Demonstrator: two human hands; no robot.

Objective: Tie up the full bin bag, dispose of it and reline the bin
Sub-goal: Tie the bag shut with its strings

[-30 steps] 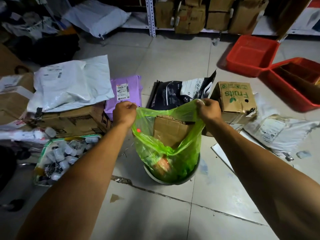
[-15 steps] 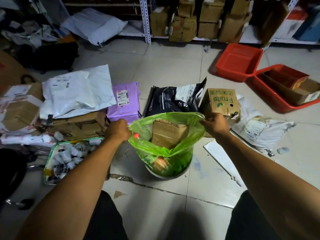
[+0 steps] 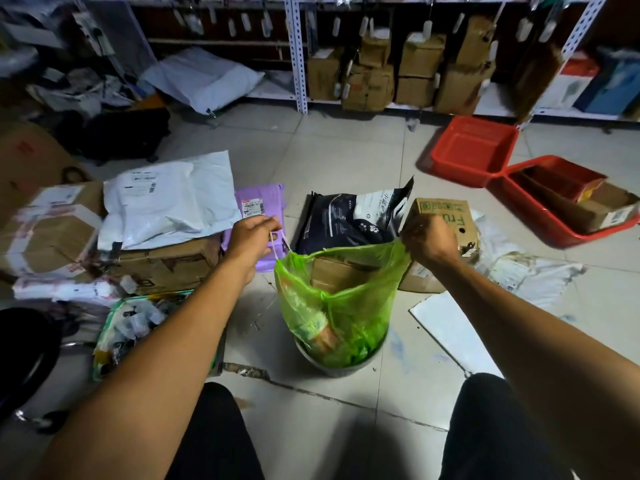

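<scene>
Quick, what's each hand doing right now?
Left hand: closed, pulling the white drawstring of the green bag.
Right hand: closed, gripping the bag's rim.

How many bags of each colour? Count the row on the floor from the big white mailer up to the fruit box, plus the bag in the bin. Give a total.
white bag: 1
purple bag: 1
black bag: 1
green bag: 1
Total: 4

Pale tiled floor (image 3: 339, 161), white metal shelving (image 3: 298, 53), dim light
</scene>
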